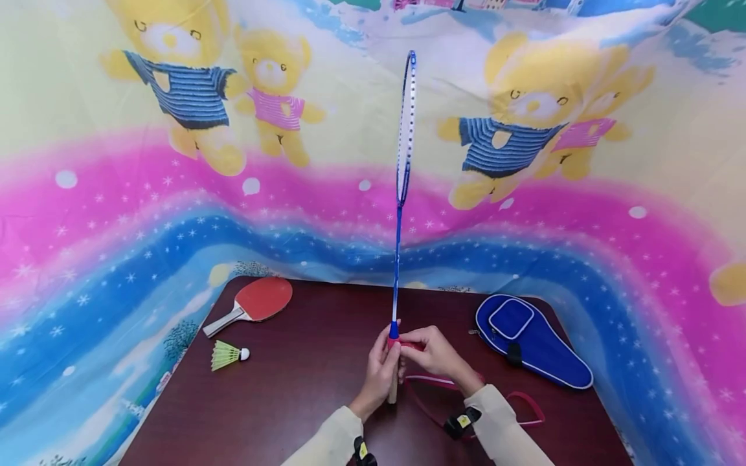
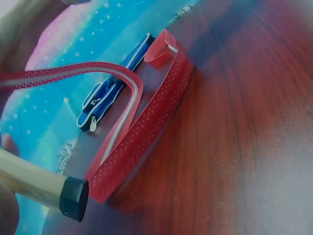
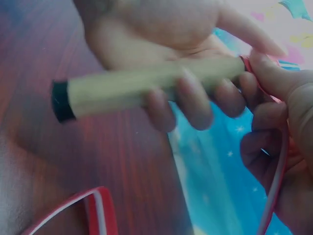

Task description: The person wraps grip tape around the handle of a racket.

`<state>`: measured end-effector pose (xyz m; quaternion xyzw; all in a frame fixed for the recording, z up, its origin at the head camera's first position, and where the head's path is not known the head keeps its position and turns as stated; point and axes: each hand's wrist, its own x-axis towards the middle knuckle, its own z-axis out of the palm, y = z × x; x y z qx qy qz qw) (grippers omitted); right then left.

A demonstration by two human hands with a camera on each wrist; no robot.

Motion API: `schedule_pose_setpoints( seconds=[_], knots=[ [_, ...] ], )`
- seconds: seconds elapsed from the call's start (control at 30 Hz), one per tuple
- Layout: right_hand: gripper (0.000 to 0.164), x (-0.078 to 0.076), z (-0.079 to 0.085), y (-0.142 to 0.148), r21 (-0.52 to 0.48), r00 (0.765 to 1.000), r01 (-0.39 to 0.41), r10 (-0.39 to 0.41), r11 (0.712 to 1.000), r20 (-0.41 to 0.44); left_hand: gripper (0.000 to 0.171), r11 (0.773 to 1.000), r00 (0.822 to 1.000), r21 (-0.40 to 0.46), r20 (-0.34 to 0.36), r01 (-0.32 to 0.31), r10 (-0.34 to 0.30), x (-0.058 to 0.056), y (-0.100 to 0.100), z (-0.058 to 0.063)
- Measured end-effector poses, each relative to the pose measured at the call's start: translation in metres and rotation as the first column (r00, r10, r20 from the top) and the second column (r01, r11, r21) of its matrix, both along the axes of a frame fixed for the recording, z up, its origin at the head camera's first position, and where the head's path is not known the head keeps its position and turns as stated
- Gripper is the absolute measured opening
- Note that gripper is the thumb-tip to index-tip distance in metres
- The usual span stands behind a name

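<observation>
Gripping blue oval-framed badminton racket [image 1: 398, 226] upright over brown table [image 1: 303, 388] w/ L hand [image 1: 377, 375]; pinching red perforated tape [image 2: 146, 131] near top of tan cylindrical handle [image 3: 122, 93] w/ R hand [image 1: 436, 353]. Could slip/lap crooked, prob. from slack.

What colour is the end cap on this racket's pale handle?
Black; that faceted cap shows best in the left wrist view.

Wears a plain cream left sleeve [image 1: 333, 439] and matching right sleeve [image 1: 506, 428], long, lightly creased, reaching close to the wrists. Carries a compact black left wrist camera [image 1: 367, 457], cut off by the lower edge of the head view, and a like, blocky right wrist camera [image 1: 452, 428]. Bears on each a small yellow label [image 1: 464, 421], too small to read. Leaves left hand [image 1: 377, 372] and right hand [image 1: 438, 354] bare.
</observation>
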<state>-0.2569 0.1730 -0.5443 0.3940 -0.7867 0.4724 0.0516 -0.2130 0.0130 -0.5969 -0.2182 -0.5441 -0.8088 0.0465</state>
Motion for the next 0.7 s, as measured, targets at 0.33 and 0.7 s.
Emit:
schedule_pose_setpoints(
  seconds=[0.33, 0.7],
  knots=[
    [0.01, 0.006, -0.009, -0.011, 0.036, 0.993, 0.109, -0.106, 0.993, -0.06, 0.04, 0.982, 0.987, 0.113, 0.08, -0.15, 0.141, 0.0, 0.007, -0.008],
    [0.009, 0.008, -0.005, -0.008, 0.096, 0.995, 0.049, -0.041, 0.994, -0.089, 0.038, 0.988, 0.996, 0.152, 0.07, 0.036, -0.048, -0.007, -0.006, -0.016]
  ],
)
